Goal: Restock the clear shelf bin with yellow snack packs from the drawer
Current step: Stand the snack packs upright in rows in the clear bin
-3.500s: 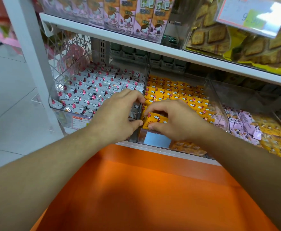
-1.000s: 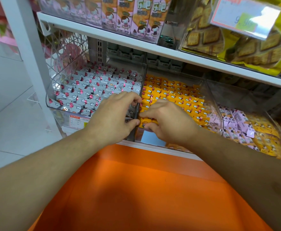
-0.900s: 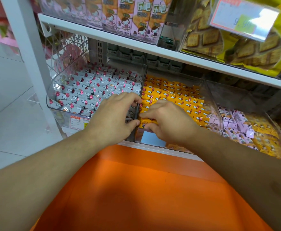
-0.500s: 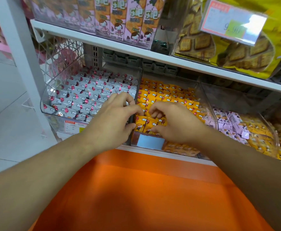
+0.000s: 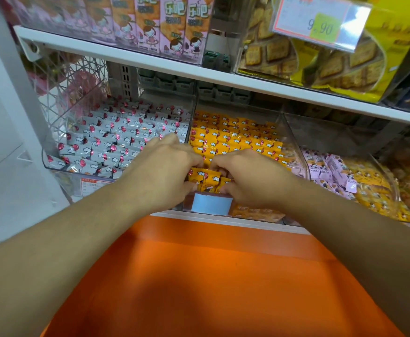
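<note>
A small bunch of yellow snack packs (image 5: 207,179) is held upright at the near edge of the clear bin (image 5: 289,132), gripped between the left hand (image 5: 165,166) and right hand (image 5: 250,177). The fingertips are hidden behind the knuckles. The drawer cannot be made out.

Small yellow foil snack packs (image 5: 235,137) carried white clouds and red balloon shapes. Grey foil packs (image 5: 116,139) in the neighbouring clear bin had the same print. Flat orange drawer front (image 5: 199,276) was plain. Pale pink packs (image 5: 330,169) showed dark marks, possibly cartoon figures.
</note>
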The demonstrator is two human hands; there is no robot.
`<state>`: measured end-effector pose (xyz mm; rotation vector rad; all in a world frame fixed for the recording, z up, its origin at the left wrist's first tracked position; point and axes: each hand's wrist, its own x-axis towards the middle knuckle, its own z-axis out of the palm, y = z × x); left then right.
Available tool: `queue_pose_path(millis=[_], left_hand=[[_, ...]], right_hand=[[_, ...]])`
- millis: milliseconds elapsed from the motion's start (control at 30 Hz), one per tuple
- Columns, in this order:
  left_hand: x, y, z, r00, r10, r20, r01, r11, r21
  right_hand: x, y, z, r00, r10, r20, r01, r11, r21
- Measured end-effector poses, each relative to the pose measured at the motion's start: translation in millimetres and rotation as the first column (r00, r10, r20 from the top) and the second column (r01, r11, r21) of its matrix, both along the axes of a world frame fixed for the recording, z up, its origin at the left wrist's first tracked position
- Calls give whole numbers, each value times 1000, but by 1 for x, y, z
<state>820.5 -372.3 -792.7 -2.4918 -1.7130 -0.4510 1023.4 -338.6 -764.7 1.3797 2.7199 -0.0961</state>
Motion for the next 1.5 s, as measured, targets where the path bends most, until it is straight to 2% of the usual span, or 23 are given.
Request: queue_pose_path(millis=[67,167,267,400,567,833,967,1167,1300,1367,1500], left_hand=[[1,2,0,1000,20,-19,-20,1000,-22],[1,6,-7,996,73,43,-72,997,-25],[1,5,-18,974,123,193,-123,992,-11],[2,-1,-28,931,94,353,-121,991,54],[3,-3,-33,924,34,381,-81,991,110],[10,-7,-42,897,12,442,-84,986,143],[8,-8,-46,902,-8,431,-66,985,157],[3,-7,-42,947,-69,315,10,983,186],[-5,-5,-29,958,-101,267,65,988,140],[-8,-5,-26,964,-109,243,76,987,141],[-9,-8,-26,966,-103,237,65,985,160]], right_hand=[[6,1,3,1000,-27,15,27,1000,15],[9,-1,-1,999,-37,14,36,998,58],[10,-2,-6,994,-77,-73,81,996,43],[14,3,-9,972,-142,-188,143,990,-5],[12,4,-6,980,-126,-156,125,992,-17],[14,7,-1,990,-50,-130,62,994,90],[15,5,-5,989,-47,-141,60,994,92],[15,2,-2,992,-33,-122,42,997,70],[10,3,0,945,-71,-320,55,997,-59],[1,7,1,910,-113,-398,95,993,-64],[-19,25,2,895,-170,-412,121,982,-143]])
